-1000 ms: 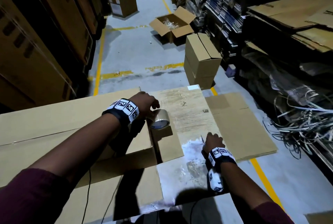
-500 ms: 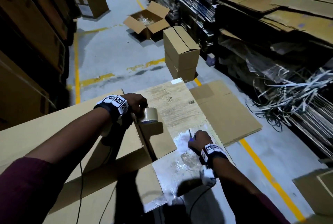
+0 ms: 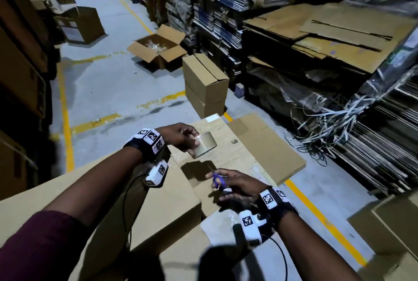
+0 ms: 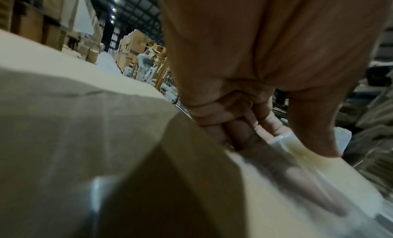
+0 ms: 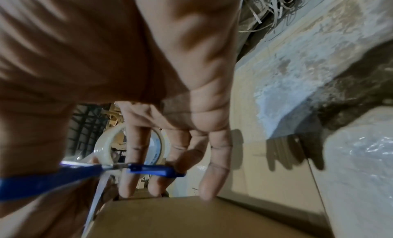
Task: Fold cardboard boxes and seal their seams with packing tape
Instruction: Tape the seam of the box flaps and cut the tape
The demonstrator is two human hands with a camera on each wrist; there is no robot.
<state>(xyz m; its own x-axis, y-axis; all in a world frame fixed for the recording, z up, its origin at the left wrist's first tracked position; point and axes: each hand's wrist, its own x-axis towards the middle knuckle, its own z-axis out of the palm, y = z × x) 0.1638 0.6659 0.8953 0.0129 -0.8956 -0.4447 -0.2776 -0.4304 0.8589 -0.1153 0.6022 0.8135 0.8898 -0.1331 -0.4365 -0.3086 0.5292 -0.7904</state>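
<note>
Left hand: my left hand [image 3: 181, 137] grips the tape roll [image 3: 203, 147], fingers and thumb curled round its rim, lifted clear of the surface.
Right hand: my right hand [image 3: 235, 184] holds the blue-handled scissors [image 3: 218, 180]; fingers are threaded through the loops, the rest spread loosely. From the right wrist view the blades look slightly parted, though blur makes that uncertain.
Key relation: the roll lies ahead of and a little left of the scissors, near but not touching. Its hole faces roughly toward my right hand, so the axis runs from one hand toward the other. I judge the next move to be pulling a strip free and bringing the blades across it; my right hand is the nearer one to make that cut.
Box: the cardboard box [image 3: 140, 208] sits below and between my forearms, its flap [image 3: 194, 176] lying beneath both hands. Whether its seam is already taped I cannot tell.
Task stage: in my judgement, tape and cutter are ready, and the sealing of this box is not finished.
Surface: a worn board table [image 3: 228, 142], with glossy tape residue on the near part.
Room: a dim warehouse aisle with yellow floor lines [image 3: 65, 122], a stack of closed boxes [image 3: 205, 86] ahead, an open carton [image 3: 158, 49] beyond it, and flat cardboard piled [image 3: 339, 38] on the right.
</note>
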